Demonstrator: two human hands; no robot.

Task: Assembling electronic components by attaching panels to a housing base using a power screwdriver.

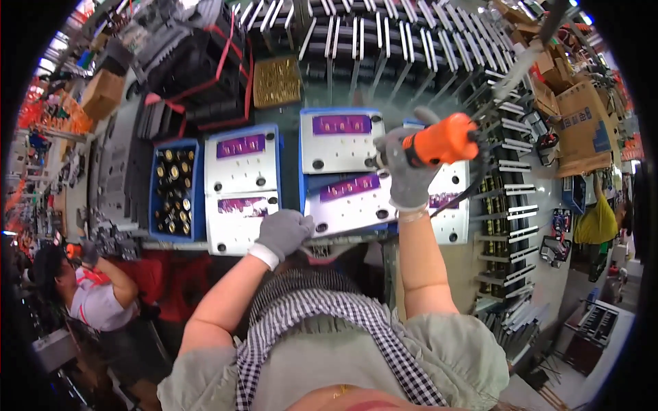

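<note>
Right hand (404,171) holds orange screwdriver (442,140); left hand (282,233) at panel (236,219) edge.

An orange power screwdriver (442,140), grey gloves (both hands), silver plates (341,142) with purple labels, blue bins (173,188).

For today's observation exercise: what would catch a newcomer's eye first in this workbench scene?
First, the orange power screwdriver gripped in the gloved right hand, right of centre above the white metal plates. Next, the gloved left hand resting at the near edge of those plates, and the blue bin of brass-coloured parts on the left.
</note>
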